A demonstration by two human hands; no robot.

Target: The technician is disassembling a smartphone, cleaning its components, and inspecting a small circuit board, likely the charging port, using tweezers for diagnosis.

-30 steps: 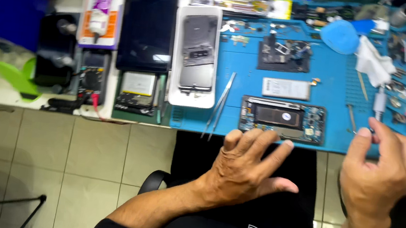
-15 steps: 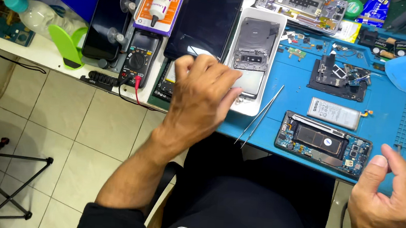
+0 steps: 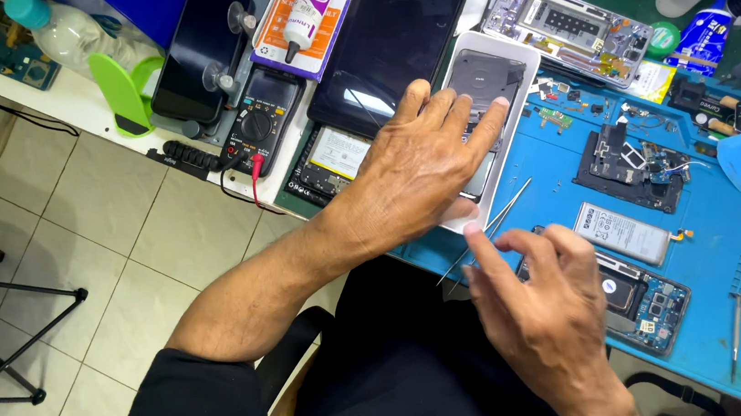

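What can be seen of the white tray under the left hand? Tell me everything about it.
The white tray is a shallow rectangular tray, plastic by its look, with a raised rim. It lies flat at the left edge of the blue work mat, beside a dark tablet. A grey phone back lies in it. The left hand lies spread over its near half, hiding that part. The right hand reaches its near corner with a fingertip, close to the tweezers.
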